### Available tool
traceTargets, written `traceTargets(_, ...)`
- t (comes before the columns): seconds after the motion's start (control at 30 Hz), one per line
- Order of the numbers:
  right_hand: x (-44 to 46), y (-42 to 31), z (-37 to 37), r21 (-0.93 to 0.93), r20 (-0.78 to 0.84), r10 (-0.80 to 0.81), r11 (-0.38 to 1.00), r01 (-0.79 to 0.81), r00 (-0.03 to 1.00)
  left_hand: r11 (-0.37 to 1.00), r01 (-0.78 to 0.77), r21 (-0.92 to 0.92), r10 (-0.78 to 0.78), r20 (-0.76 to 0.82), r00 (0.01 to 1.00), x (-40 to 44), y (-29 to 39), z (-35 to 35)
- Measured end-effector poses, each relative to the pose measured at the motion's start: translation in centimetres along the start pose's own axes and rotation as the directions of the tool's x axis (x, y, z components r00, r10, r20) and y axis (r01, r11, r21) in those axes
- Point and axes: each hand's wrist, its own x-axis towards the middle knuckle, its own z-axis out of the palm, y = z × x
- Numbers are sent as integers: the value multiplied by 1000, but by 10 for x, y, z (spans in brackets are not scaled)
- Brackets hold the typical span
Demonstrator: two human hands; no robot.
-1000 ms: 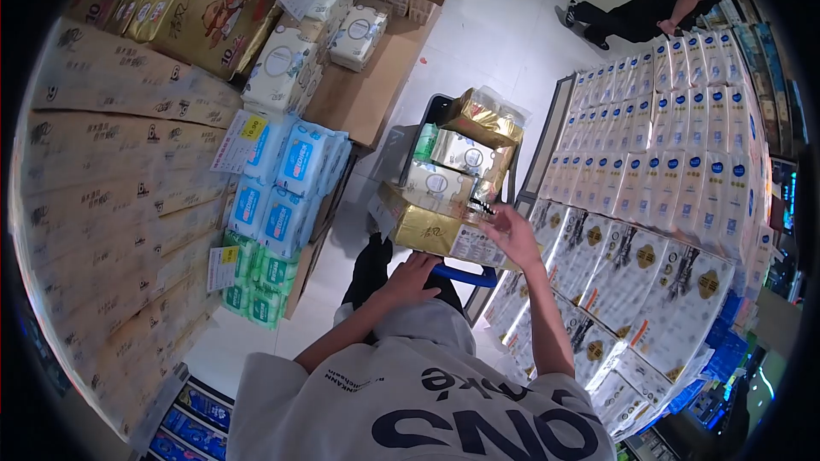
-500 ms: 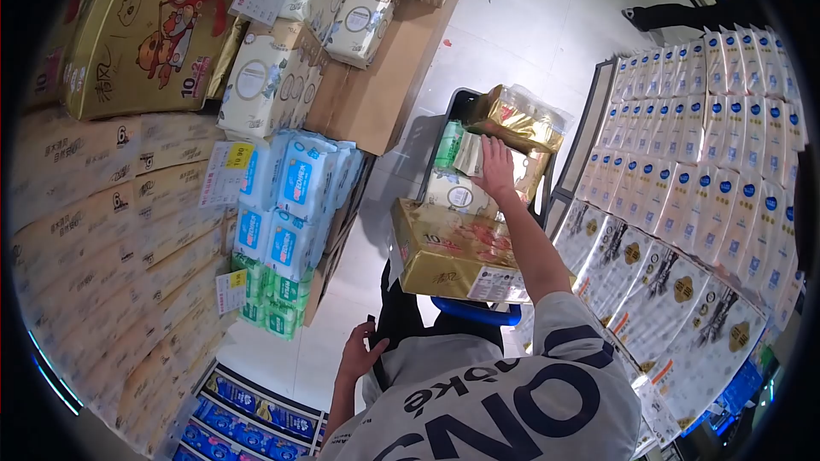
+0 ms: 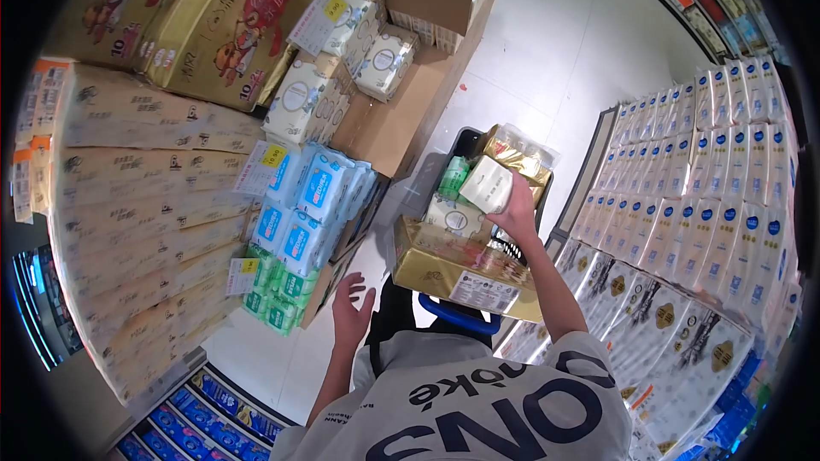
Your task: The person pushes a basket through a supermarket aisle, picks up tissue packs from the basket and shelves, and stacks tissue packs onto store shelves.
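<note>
Tissue pack (image 3: 485,186) is clamped in the right hand (image 3: 518,210), not yet released, while green pack (image 3: 453,177) at its nine o'clock already lies in cart (image 3: 465,137), and left hand (image 3: 350,307) has fingers apart.

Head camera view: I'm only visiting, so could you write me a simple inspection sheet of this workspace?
Surface: shopping cart with a blue handle, on pale floor.
Things in hand: white pack; lifted or resting, I cannot tell.
Clutter: green pack, gold pack at the handle end and others crowd the cart.
Grip: right hand grasps the white pack; left hand is open, holding nothing.
Cables: none certain; a dark ridged item near the right wrist is too small to identify.
Surroundings: blue-labelled wipes stacked left; tall rows of packs right.
</note>
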Motion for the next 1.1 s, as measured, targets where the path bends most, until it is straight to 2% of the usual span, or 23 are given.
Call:
traceTargets(0.07, 8, -32, -38, 110, -42, 176, 979, -171, 983, 995, -92, -46, 89, -59, 994, 12, 35, 1)
traceTargets(0.1, 12, -51, -56, 270, -54, 258, 934, -234, 965, 982, -168, -85, 158, -107, 982, 18, 54, 3)
traceTargets(0.13, 18, -70, -72, 271, -61, 242, 938, -218, 968, 980, -179, -90, 168, -120, 979, 24, 72, 6)
traceTargets(0.2, 24, -102, -99, 355, 30, 148, 923, -149, 989, 928, -343, -148, 343, -26, 939, 31, 109, 13)
traceTargets(0.23, 28, -117, -109, 235, 61, -40, 972, 24, 997, 925, -349, -151, 347, -37, 937, 32, 125, 17)
traceTargets(0.3, 35, -150, -121, 116, 175, -297, 953, 280, 939, 871, -306, -385, 346, 38, 937, 31, 151, 24)
traceTargets(0.33, 36, -163, -120, 99, 217, -407, 913, 395, 887, 869, -314, -383, 350, 28, 936, 28, 158, 24)
traceTargets(0.4, 33, -189, -116, 45, 316, -491, 863, 504, 812, 883, -318, -347, 382, 134, 914, 22, 165, 25)
traceTargets(0.43, 30, -196, -110, 15, 340, -523, 834, 552, 781, 920, -363, -151, 384, 151, 911, 20, 158, 22)
traceTargets(0.47, 28, -200, -104, 22, 340, -535, 827, 562, 773, 920, -362, -148, 381, 138, 914, 18, 149, 24)
traceTargets(0.53, 27, -210, -93, 175, 333, -652, 753, 634, 682, 931, -255, -261, 288, 96, 953, 13, 132, 27)
traceTargets(0.7, 21, -228, -82, 182, 422, -707, 679, 711, 567, 882, -148, -448, 145, -43, 989, 11, 92, 38)
traceTargets(0.73, 21, -227, -76, 185, 424, -707, 680, 710, 566, 792, -83, -604, 92, -16, 996, 20, 82, 39)
traceTargets(0.8, 23, -222, -62, 177, 224, -706, 707, 684, 672, 524, 57, -850, 1, 68, 998, 34, 69, 39)
traceTargets(0.83, 25, -219, -57, 175, 233, -703, 710, 682, 672, 502, 149, -852, -98, 115, 988, 41, 67, 38)
traceTargets(0.87, 27, -216, -53, 144, 162, -575, 818, 557, 802, 497, 157, -854, -99, 123, 987, 48, 64, 38)
traceTargets(0.9, 30, -214, -47, 124, 83, -423, 903, 412, 902, 406, 160, -900, -47, 154, 987, 56, 61, 38)
traceTargets(0.93, 33, -212, -36, 114, 86, -420, 905, 410, 903, 308, 165, -937, 11, 177, 984, 68, 57, 36)
traceTargets(0.97, 32, -206, -21, 250, -9, -132, 959, 130, 991, 271, 191, -943, -9, 196, 981, 80, 47, 40)
traceTargets(1.0, 29, -196, -4, 394, -54, 178, 908, -143, 982, 250, 202, -947, -18, 204, 979, 90, 43, 41)
traceTargets(1.03, 25, -181, 21, 489, 53, 373, 799, -350, 926, 243, 249, -938, -38, 248, 968, 100, 40, 43)
traceTargets(1.07, 29, -178, 30, 469, 69, 377, 805, -364, 924, 238, 298, -924, -60, 292, 954, 108, 36, 44)
traceTargets(1.1, 37, -177, 39, 578, 288, 567, 539, -613, 771, 207, 299, -932, -68, 291, 954, 117, 35, 48)
